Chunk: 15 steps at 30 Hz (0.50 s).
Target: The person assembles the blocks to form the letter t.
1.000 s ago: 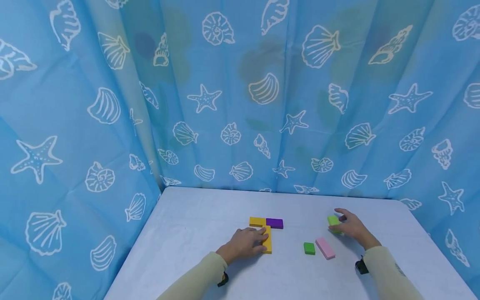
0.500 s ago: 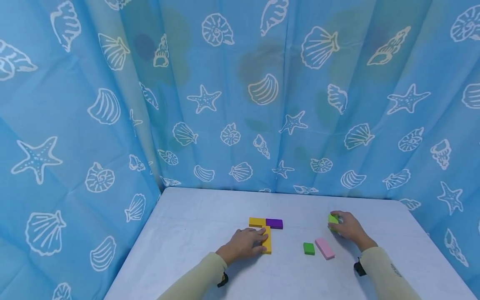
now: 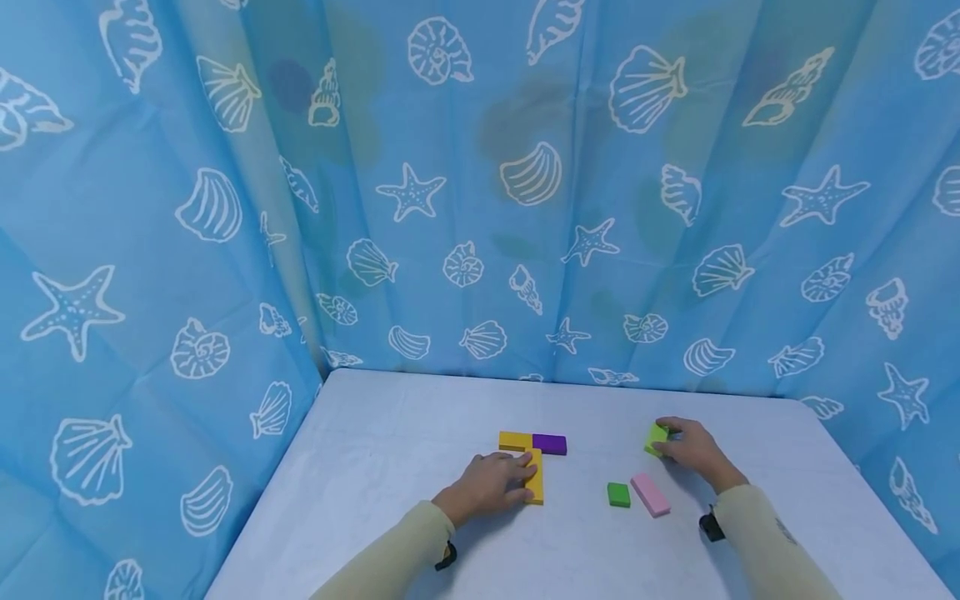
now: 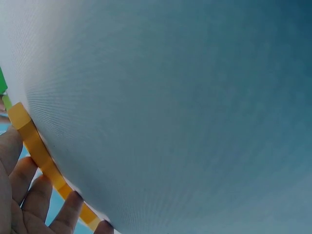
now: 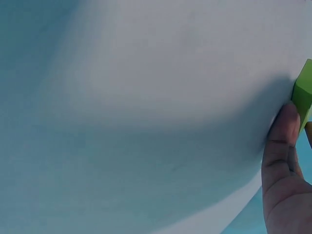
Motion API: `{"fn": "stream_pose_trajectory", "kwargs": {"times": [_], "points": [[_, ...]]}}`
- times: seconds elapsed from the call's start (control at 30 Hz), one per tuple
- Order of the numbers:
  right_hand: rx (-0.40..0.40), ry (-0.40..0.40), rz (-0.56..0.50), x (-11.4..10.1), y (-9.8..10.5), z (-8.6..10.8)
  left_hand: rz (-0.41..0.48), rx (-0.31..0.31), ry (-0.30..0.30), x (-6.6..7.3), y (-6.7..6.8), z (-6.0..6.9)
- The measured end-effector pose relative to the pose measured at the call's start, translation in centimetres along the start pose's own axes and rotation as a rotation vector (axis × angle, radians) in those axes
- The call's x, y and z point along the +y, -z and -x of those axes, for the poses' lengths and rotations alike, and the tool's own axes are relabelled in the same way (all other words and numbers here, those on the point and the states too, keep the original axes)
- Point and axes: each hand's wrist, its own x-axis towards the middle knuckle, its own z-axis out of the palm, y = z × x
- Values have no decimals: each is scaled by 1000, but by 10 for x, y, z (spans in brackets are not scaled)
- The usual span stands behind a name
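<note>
In the head view, my left hand [image 3: 491,485] rests with spread fingers on an upright-lying yellow block [image 3: 535,477]. The left wrist view shows its fingertips [image 4: 73,200] along the edge of that yellow block [image 4: 39,156]. Just beyond are a second yellow block [image 3: 515,441] and a purple block [image 3: 550,444], end to end in a row. On the right, my right hand [image 3: 697,452] pinches a lime-green block [image 3: 656,438] between thumb and fingers. Part of this lime-green block [image 5: 303,92] shows at the right wrist view's edge, against the thumb.
A small green block [image 3: 618,494] and a pink block [image 3: 650,495] lie between the hands, nearer to me. All stand on a white-covered table [image 3: 375,450]. Behind and to the left hangs a blue curtain [image 3: 480,208] with white seashell prints.
My right hand has closed its fingers on the lime-green block, moved it slightly left and turned it. My left hand stays on the yellow block.
</note>
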Motion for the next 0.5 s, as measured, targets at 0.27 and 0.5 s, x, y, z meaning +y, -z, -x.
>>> {"fn": "stream_pose_trajectory", "kwargs": {"times": [0.27,0.5], "points": [[-10,7,-8,-15,-3,-9,5,-1,-8,-1,1,0],[-25,7,6,-32,-8,-14,12,-5,-14,-2,0,-1]]}}
